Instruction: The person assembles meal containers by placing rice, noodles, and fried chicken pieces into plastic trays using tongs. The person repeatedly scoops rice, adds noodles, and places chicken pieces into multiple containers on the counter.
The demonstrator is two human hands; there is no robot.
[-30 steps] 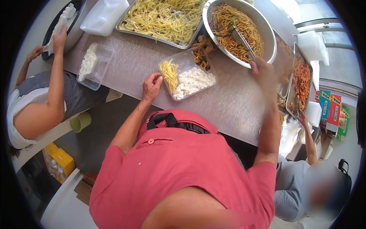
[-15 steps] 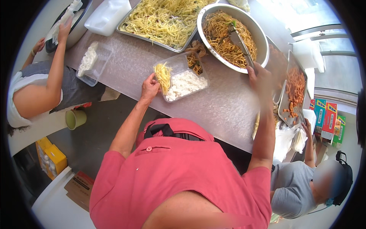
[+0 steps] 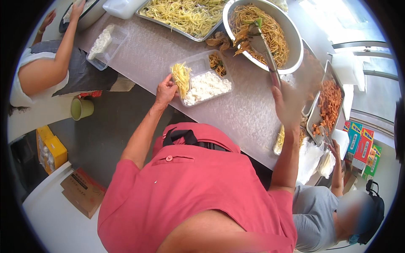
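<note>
My left hand [image 3: 167, 90] pinches the left edge of a clear plastic meal tray [image 3: 197, 67] lying on the metal table. White rice [image 3: 206, 87], pale yellow shreds [image 3: 181, 79] and a small brown noodle portion [image 3: 217, 65] fill three of its compartments. In my right hand [image 3: 287, 101], partly blurred, metal tongs [image 3: 268, 55] are gripped by the handle end. Their tips are at the left side of a large round metal bowl [image 3: 298, 55] of brown noodles [image 3: 265, 23]. A clump of noodles with green bits [image 3: 242, 44] hangs by the tips, over the bowl's left rim.
Beyond the tray stands a big metal pan [image 3: 202, 39] of yellow shreds. A crumpled brown cloth-like thing [image 3: 218, 41] lies beside the bowl. A second rice tray [image 3: 114, 46] is near a person [image 3: 44, 76] at left; another person [image 3: 316, 215] works at right by a pan of reddish pieces [image 3: 330, 101].
My tongs have swung toward the bowl's left side, and a noodle clump now hangs over the rim. My right hand has moved slightly down; my left hand stays on the tray.
</note>
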